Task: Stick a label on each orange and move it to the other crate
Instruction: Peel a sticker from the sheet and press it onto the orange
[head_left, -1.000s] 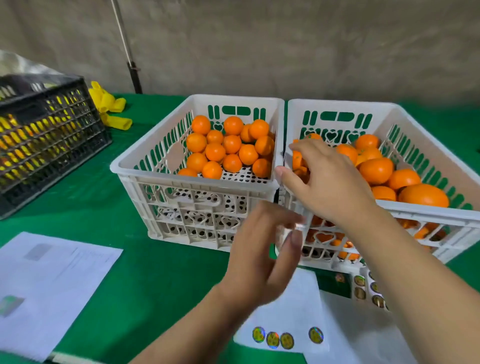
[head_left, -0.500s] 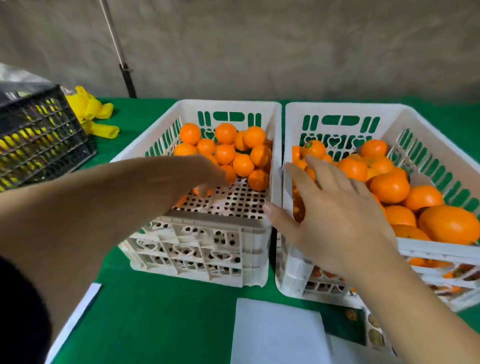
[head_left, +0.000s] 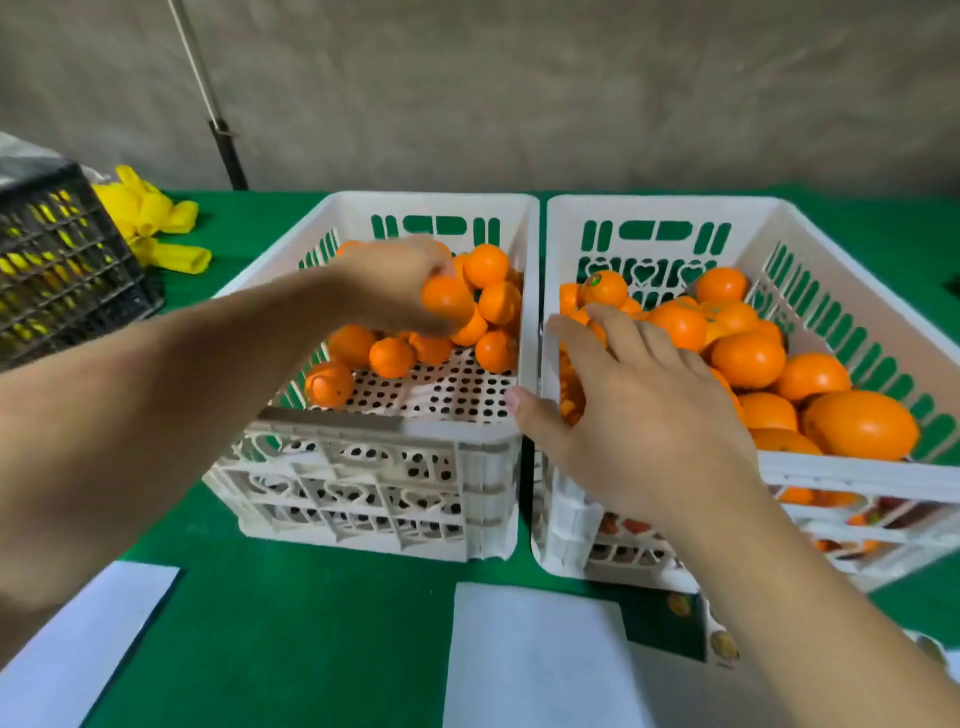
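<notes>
item, one orange (head_left: 447, 303): we grip it in our left hand (head_left: 400, 283) above the far heap in the left crate (head_left: 384, 426), while our right hand (head_left: 631, 410), fingers spread and empty, rests nearest the unlabelled oranges (head_left: 748, 358) in the right crate (head_left: 852, 473).

left hand (head_left: 395, 280): its fingers (head_left: 441, 267) curl over an orange (head_left: 448, 304), so whether that fruit carries a label cannot be told; the hand also covers several oranges behind it.
right hand (head_left: 639, 415): it hides the near-left corner of the right crate (head_left: 852, 470) and the fruit beneath the palm.
black crate (head_left: 62, 260): cut off by the left edge; the yellow contents behind its mesh are too blurred to identify.
sticker sheet (head_left: 722, 642): mostly hidden by the right forearm, its printed marks too small to read.
white paper (head_left: 78, 649): cut off at the lower left corner.
yellow items (head_left: 156, 228): partly behind the black crate, kind unclear.
</notes>
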